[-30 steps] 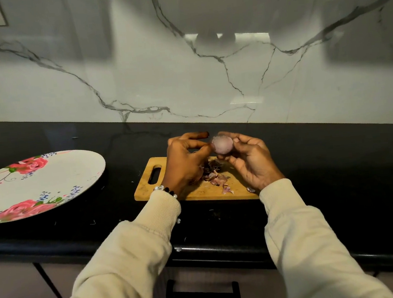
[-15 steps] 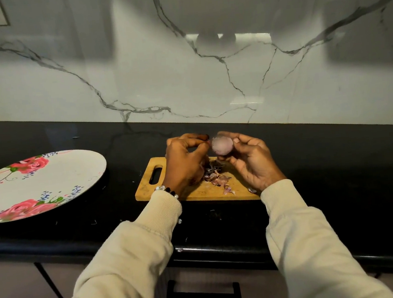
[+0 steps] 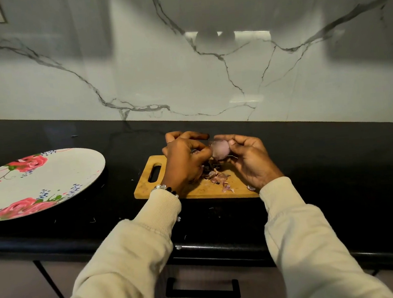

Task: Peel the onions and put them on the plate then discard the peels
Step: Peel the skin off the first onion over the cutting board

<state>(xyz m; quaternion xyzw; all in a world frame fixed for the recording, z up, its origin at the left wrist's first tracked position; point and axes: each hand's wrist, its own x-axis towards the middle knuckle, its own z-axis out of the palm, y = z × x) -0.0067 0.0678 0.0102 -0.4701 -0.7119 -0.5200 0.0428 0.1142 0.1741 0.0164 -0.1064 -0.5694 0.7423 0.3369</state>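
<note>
Onion: nearly bare, pinched between right hand and left hand fingertips.
Peels: heaped below fingers, undiscarded.
Plate: well left, no onion yet.

The plate is white with pink roses (and small blue dots). The onion is pale purple, the board yellow-brown, the counter black, the wall white with grey veins, the sleeves cream.

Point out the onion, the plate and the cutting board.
onion point(image 3: 220, 149), head view, middle of its peeled side.
plate point(image 3: 72, 170), head view, bare white part.
cutting board point(image 3: 146, 183), head view, bare wood beside the handle slot.
</note>
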